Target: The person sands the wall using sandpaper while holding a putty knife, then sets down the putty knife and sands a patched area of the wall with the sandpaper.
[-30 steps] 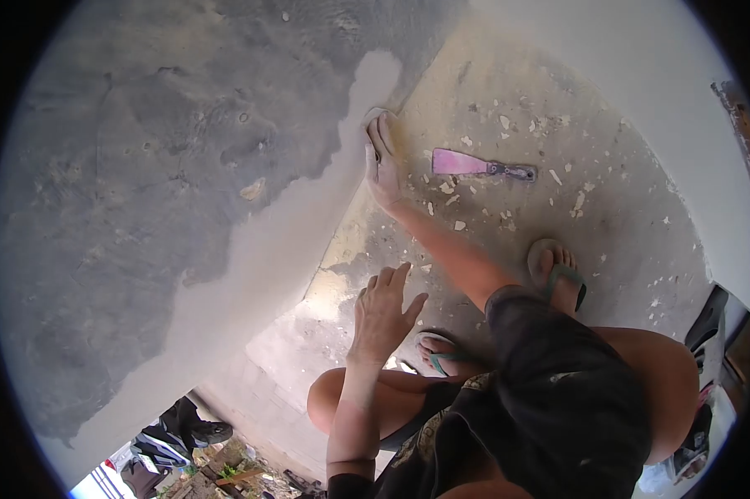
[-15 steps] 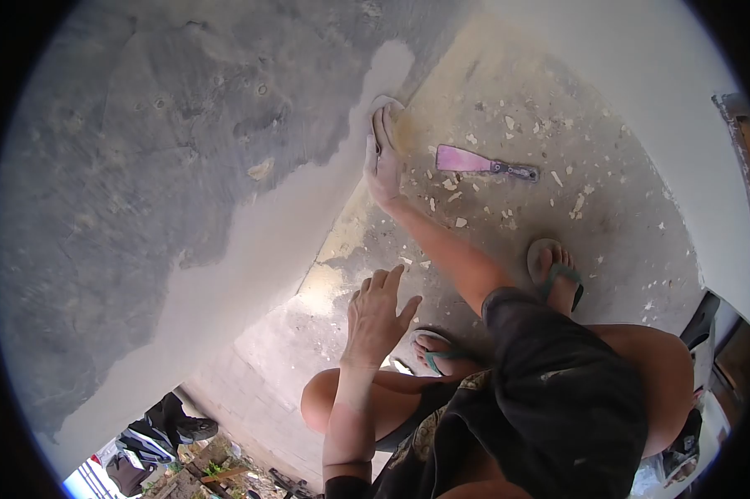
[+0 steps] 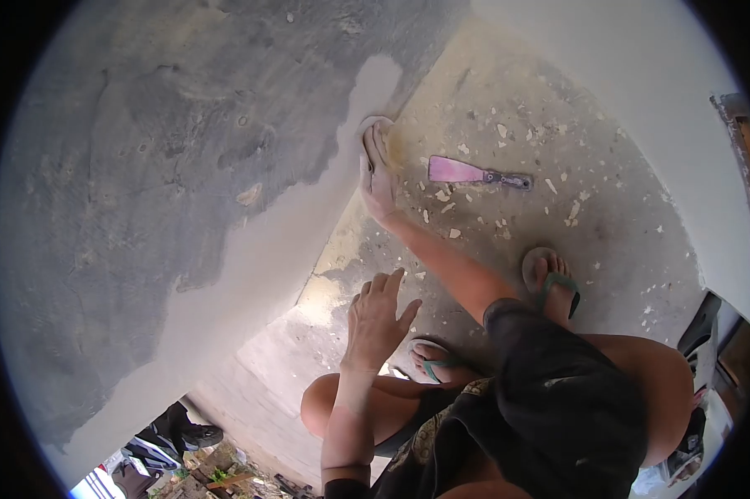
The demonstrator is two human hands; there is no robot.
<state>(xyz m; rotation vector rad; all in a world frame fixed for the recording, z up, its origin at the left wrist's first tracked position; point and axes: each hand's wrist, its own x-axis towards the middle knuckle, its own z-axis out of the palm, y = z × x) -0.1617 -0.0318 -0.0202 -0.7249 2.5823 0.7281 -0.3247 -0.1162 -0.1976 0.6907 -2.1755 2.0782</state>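
Observation:
My right hand (image 3: 377, 179) reaches out to the foot of the wall (image 3: 142, 191), palm flat with its fingers over a pale, round-edged pad (image 3: 377, 122). The pad is pressed to the wall's lower edge, mostly hidden under the fingers, so its exact kind is unclear. A pale, smooth band (image 3: 267, 241) runs along the bottom of the grey wall. My left hand (image 3: 375, 323) is in the air near my knee, fingers and thumb apart, holding nothing. To the right of my right hand, a putty knife (image 3: 456, 170) with a pink blade and dark handle lies on the floor.
Pale flakes are scattered over the concrete floor (image 3: 612, 241). My sandalled feet (image 3: 555, 279) are close below the putty knife. Another white wall (image 3: 641, 100) rises on the right. A dark bag and debris (image 3: 217, 474) are at lower left.
The whole view has shifted a little, so the wall, putty knife and right hand appear slightly lower and farther left. My right hand stays on the pad; my left hand has barely moved.

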